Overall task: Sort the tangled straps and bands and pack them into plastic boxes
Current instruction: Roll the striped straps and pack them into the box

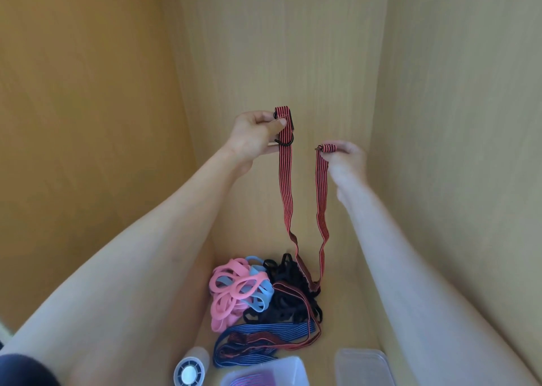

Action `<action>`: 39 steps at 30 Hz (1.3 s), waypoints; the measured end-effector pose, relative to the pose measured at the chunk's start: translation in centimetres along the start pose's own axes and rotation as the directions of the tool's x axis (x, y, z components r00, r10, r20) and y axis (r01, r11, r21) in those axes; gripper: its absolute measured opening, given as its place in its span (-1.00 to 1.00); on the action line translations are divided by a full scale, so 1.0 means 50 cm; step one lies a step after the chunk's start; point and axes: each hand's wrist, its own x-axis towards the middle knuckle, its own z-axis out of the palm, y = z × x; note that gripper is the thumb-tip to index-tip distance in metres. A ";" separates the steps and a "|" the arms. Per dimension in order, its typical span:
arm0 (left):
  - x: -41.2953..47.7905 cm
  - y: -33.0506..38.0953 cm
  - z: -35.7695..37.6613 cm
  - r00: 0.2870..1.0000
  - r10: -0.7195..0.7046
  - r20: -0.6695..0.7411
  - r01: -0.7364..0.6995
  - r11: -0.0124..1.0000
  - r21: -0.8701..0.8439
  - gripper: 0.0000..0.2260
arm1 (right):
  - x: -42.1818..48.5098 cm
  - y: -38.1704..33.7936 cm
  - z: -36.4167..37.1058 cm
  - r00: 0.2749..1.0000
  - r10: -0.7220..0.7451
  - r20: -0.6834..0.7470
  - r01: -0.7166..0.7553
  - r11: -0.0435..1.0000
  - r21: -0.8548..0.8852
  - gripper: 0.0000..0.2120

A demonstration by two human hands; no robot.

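A red strap is held up in the middle of the frame by both hands. Its buckle end is pinched between the thumb and curled fingers of the left hand, left of centre. The other end is wrapped over and gripped by the fingers of the right hand, a little lower and to the right. Neither hand is free.

From the two ends the strap hangs in a long V. The bottom of the V lies on the pile in the lower middle of the frame, against the black bands. Whether it only rests there or is caught under them cannot be told from this view.

In the pile, pink bands and light blue bands are knotted together at the left. A blue strap lies below them, with a second red strap looped across it. A box with some striped material inside is seen at the bottom edge, and another clear box is beside it on the desk.

The main risk is judged to be a snag. If the strap is raised further while its low loop is hooked, the black bands would be dragged up with it and the tangle tightened. An elastic strap stretched against such a snag could be jerked from the light right-hand grip and spring back. A twist is visible low in the left run; if it is not smoothed out, the strap would be folded unevenly and would sit badly in the box.
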 end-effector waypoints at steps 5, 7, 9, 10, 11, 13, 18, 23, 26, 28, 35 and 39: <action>0.004 -0.010 0.005 0.997 0.010 0.074 -0.009 1.000 -0.006 -0.90 | -0.003 0.019 -0.003 0.998 0.056 -0.011 -0.056 0.998 -0.018 -0.83; 0.008 -0.014 0.006 0.996 0.007 0.087 -0.006 1.000 -0.008 -0.92 | -0.005 0.020 -0.002 0.998 0.056 -0.013 -0.057 0.998 -0.029 -0.79; 0.010 -0.014 0.005 0.995 0.001 0.102 0.001 1.000 -0.022 -0.93 | -0.008 0.019 -0.001 0.998 0.057 -0.012 -0.058 0.998 -0.032 -0.75; 0.010 -0.014 0.004 0.994 -0.001 0.109 0.004 0.999 -0.032 -0.92 | -0.010 0.019 -0.001 0.998 0.060 -0.006 -0.060 0.998 -0.033 -0.74; 0.011 -0.015 0.003 0.993 -0.002 0.114 0.007 0.999 -0.042 -0.90 | -0.012 0.019 -0.002 0.998 0.062 0.004 -0.062 0.997 -0.036 -0.74; 0.009 -0.015 0.003 0.993 -0.009 0.120 0.016 0.998 -0.056 -0.89 | -0.016 0.018 -0.002 0.998 0.065 0.024 -0.064 0.997 -0.041 -0.74; 0.005 -0.023 0.007 0.990 -0.031 0.139 0.042 0.996 -0.075 -0.89 | -0.027 0.010 0.003 0.994 0.076 0.078 -0.073 0.996 -0.044 -0.75; 0.006 -0.028 0.025 0.991 -0.101 0.085 0.111 0.986 -0.128 -0.73 | -0.036 0.000 0.006 0.989 0.086 0.120 -0.080 0.995 -0.054 -0.76; 0.011 -0.024 0.032 0.977 -0.204 0.065 0.214 0.943 -0.255 -0.68 | -0.040 -0.004 0.008 0.988 0.077 0.136 -0.072 0.996 -0.043 -0.76; 0.014 -0.026 0.033 0.972 -0.219 0.084 0.233 0.932 -0.277 -0.73 | -0.043 -0.006 0.008 0.985 0.067 0.160 -0.061 0.997 -0.037 -0.77; 0.019 -0.043 0.031 0.988 -0.134 0.072 0.149 0.949 -0.279 -0.69 | -0.046 -0.016 0.007 0.962 -0.007 0.275 0.004 1.000 0.012 -0.87; 0.020 -0.053 0.024 0.991 -0.106 0.084 0.125 0.954 -0.272 -0.68 | -0.051 -0.023 0.008 0.945 -0.030 0.325 0.029 1.000 0.009 -0.87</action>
